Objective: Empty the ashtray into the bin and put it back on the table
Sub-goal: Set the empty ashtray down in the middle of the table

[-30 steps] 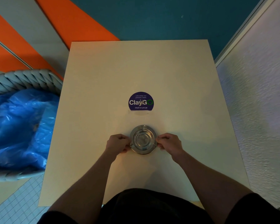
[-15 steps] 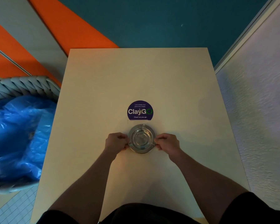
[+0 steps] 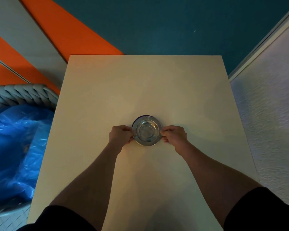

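Note:
A round shiny metal ashtray (image 3: 146, 130) rests near the middle of the cream table (image 3: 140, 84). It looks empty inside. It covers most of a round purple sticker, of which only a thin edge (image 3: 141, 117) shows at its far rim. My left hand (image 3: 120, 134) pinches the ashtray's left rim and my right hand (image 3: 174, 134) pinches its right rim. To the left of the table stands a woven grey bin (image 3: 22, 93) lined with a blue plastic bag (image 3: 12, 147).
A white textured wall (image 3: 270, 122) runs close along the table's right side. Beyond the far edge the floor is teal (image 3: 173, 25) with orange and grey bands at the left. Pale floor tiles show at the bottom left.
Both hands have slid the ashtray away from me across the table, onto the purple ClayGo sticker, which is now almost fully covered. The camera has tilted, so the table sits lower in view.

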The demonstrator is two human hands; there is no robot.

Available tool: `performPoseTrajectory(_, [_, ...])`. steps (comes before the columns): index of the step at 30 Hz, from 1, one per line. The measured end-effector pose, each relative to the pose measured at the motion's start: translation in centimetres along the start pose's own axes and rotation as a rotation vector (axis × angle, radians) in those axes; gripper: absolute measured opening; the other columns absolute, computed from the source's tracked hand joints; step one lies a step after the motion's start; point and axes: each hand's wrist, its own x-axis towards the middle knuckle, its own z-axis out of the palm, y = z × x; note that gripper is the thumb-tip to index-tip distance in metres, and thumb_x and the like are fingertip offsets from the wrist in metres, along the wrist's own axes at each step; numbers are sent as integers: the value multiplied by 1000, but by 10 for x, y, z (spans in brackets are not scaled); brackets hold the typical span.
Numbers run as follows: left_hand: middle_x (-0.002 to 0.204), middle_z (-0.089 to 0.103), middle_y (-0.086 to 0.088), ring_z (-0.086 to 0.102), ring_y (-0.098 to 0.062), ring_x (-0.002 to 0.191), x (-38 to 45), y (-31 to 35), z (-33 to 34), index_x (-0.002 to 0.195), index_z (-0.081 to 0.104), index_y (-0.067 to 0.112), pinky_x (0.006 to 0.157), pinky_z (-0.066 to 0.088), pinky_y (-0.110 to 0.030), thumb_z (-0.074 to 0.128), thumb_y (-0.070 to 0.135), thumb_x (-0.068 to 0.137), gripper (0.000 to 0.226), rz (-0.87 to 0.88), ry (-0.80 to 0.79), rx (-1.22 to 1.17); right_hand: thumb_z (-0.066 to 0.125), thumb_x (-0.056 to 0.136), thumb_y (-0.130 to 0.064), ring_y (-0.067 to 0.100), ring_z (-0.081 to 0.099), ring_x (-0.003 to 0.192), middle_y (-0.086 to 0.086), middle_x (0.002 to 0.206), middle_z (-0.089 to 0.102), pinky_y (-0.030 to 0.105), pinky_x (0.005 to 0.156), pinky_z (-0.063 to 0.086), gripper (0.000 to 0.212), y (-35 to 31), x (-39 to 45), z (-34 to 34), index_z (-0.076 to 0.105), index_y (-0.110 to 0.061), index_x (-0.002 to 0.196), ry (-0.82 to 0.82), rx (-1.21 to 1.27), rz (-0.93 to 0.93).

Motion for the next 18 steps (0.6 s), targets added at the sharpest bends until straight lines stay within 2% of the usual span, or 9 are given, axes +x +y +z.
performPoseTrajectory(3, [65, 72, -5, 64, -20, 54, 7, 9, 1, 67, 72, 23, 55, 56, -26, 77, 6, 73, 19, 5, 17, 0, 76, 76, -7, 9, 64, 46, 0, 57, 69, 23, 50, 55, 18, -6, 8, 0, 72, -23, 68, -1, 7, -9])
performPoseTrajectory(8, [64, 71, -4, 64, -19, 54, 12, 10, 2, 67, 71, 24, 59, 57, -28, 77, 8, 73, 19, 2, 24, 23, 76, 73, -9, 7, 64, 46, -4, 54, 69, 25, 53, 56, 11, -4, 14, 4, 77, -19, 77, -1, -2, 0])
performPoseTrajectory(14, [70, 73, -9, 67, -23, 64, 12, 10, 0, 70, 72, 20, 70, 60, -36, 75, 7, 75, 15, 5, -14, 8, 76, 75, -11, 5, 65, 46, -9, 48, 68, 21, 48, 54, 15, -4, 15, 4, 73, -24, 69, -12, 0, 6])
performPoseTrajectory(17, [77, 74, -15, 68, -26, 68, 9, 12, -1, 79, 74, 12, 67, 59, -36, 74, 11, 78, 2, -7, -28, -33, 75, 75, -16, 8, 69, 53, -7, 51, 70, 21, 50, 55, 6, -4, 14, 3, 75, -21, 74, -15, 12, 13])
performPoseTrajectory(18, [78, 74, -16, 68, -26, 69, 9, 12, -1, 81, 74, 10, 63, 58, -34, 73, 13, 78, 5, -12, -31, -50, 74, 75, -18, 10, 70, 55, -5, 53, 71, 22, 50, 56, 4, -5, 14, 2, 75, -20, 72, -13, 18, 23])
